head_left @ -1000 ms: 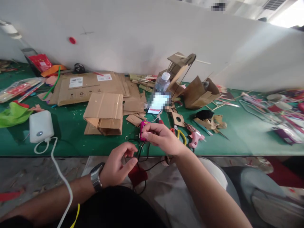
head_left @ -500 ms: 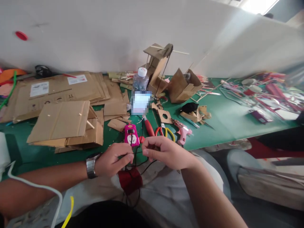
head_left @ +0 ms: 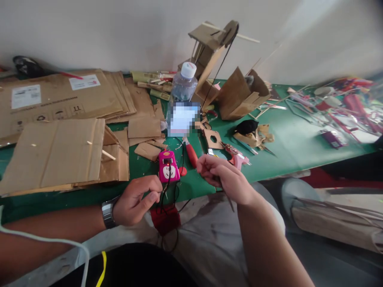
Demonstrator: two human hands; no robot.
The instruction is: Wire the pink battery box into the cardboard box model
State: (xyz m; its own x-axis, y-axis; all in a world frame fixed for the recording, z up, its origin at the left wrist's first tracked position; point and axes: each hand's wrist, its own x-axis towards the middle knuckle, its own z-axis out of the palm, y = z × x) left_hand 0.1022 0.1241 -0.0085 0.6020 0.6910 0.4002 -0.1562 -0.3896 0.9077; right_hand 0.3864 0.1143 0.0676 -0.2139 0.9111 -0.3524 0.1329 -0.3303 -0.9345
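Bench [head_left: 287, 153], green-topped: carries all the work. Back left, a stack of flattened brown cardboard cartons [head_left: 98, 104]; in front of it, a folded brown cardboard box [head_left: 56, 153] with a pale stick through its side. Behind centre, a cardboard tower [head_left: 206, 38] stands with wheel and black string fitted; beside it, an open-topped brown cardboard box [head_left: 235, 97].

Right hand [head_left: 229, 181], over the front edge: fingers curled together, clamped on a thin dark pointed object [head_left: 231, 204], which sticks out below the palm. Left hand [head_left: 136, 201], near the black-corded magenta socket block [head_left: 174, 169]: thumb and forefinger close; cannot tell whether they meet or pinch anything. Pink glue gun [head_left: 239, 159] lies beyond the right hand.

Progress, judged: tower largely assembled; handwork unfinished, since the dark object remains in hand. Amount left cannot be read.
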